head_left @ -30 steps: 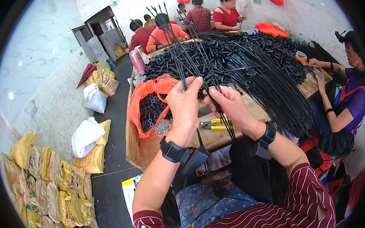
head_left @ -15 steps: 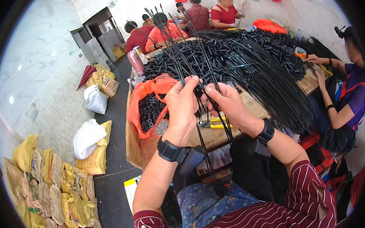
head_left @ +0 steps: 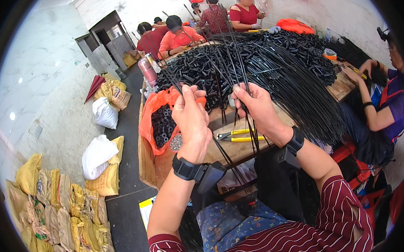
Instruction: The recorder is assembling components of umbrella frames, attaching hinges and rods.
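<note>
My left hand (head_left: 190, 115) is closed around several thin black rods, whose lower ends (head_left: 223, 153) slant down toward my lap. Across from it, my right hand (head_left: 258, 110) pinches another set of thin black rods (head_left: 240, 61) that stand nearly upright. A gap separates the two sets at hand height. Below my right hand, pliers with yellow handles (head_left: 244, 139) lie on the wooden table (head_left: 162, 169). Beside my left wrist are an orange plastic bag (head_left: 146, 124) of black ring-shaped pieces (head_left: 161, 132) and a small round tub of shiny metal bits (head_left: 176, 143).
A heap of black plastic pieces (head_left: 194, 63) covers the table's far side, with a sheaf of long black rods (head_left: 300, 99) to the right. A pink can (head_left: 147, 70) stands at the left edge. Several people work around the table. Sacks (head_left: 70, 213) are stacked at lower left.
My hands have moved apart, dividing the black rods into two separate sets. The left set's tops now lean further left. The person at right has shifted their hands.
</note>
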